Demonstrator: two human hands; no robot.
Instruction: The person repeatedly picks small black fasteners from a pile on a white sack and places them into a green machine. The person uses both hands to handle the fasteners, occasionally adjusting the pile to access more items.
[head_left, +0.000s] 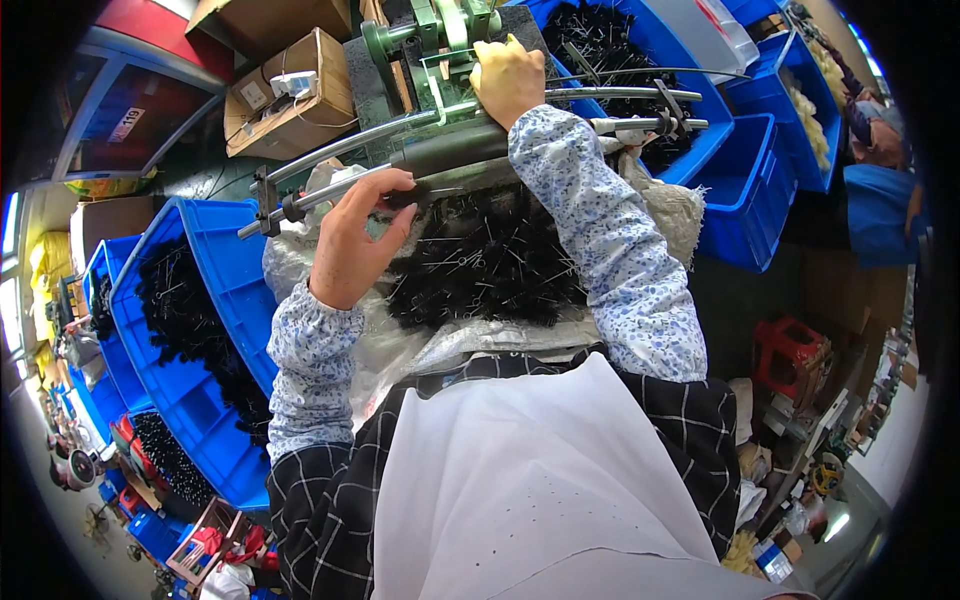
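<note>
**Both hands up at the green machine, parts heaped between**

Nearest me is the white apron (pixel 540 480), then the heap of small black parts (pixel 490 265) lying on a pale sack in my lap area. My left hand (pixel 352 240) curls around the dark end of a bar (pixel 400 190) just above that heap, pinching it. Farther out, my right hand (pixel 508 78) is clenched over a fitting on the green machine (pixel 440 30); I cannot tell what lies under the palm.

I judge the risk to be a sleeve or finger catching between the curved metal rods (pixel 620 95), or the heap sliding off the sack. Blue bins (pixel 210 300) crowd the left and the far right, so free room is narrow.
</note>
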